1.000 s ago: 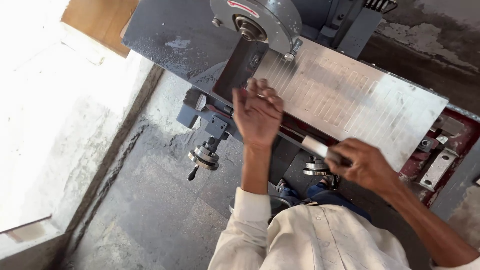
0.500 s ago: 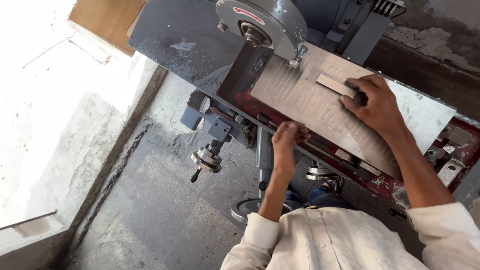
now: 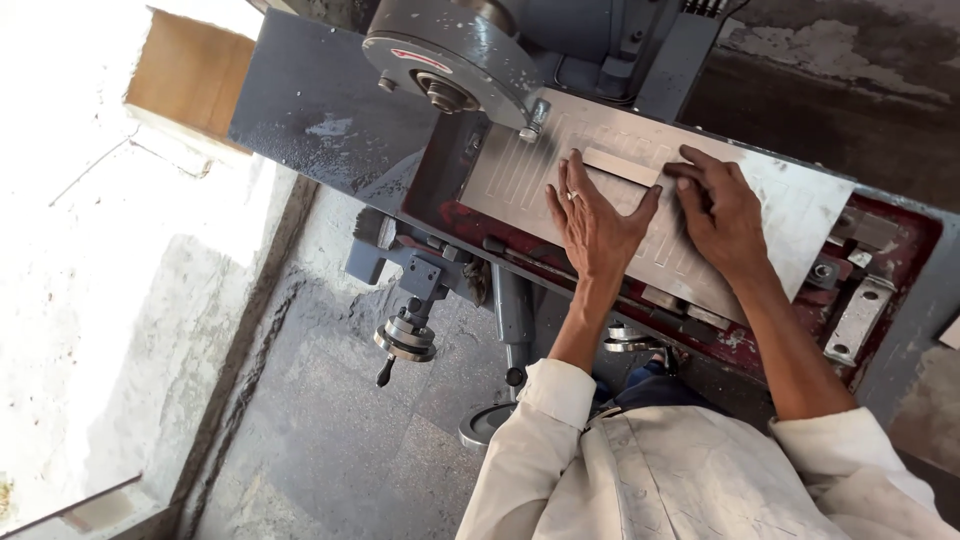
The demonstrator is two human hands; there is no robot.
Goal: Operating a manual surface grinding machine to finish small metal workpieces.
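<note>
head | since before: my left hand [image 3: 592, 225] came up onto the plate [image 3: 790, 215], flat, fingers spread, touching the metal bar [image 3: 620, 166] | my right hand [image 3: 722, 215] flat, fingertips on bar, gripping nothing | crank handle [image 3: 405, 338] below, concrete floor [image 3: 300, 420]

A pale silver rectangular metal bar [image 3: 620, 165] lies on a light grey, line-grooved steel machine table [image 3: 800, 215] edged in chipped dark red. Cream-white sleeves [image 3: 560, 395] show lower right; a tan cardboard box [image 3: 185, 75] upper left.
</note>
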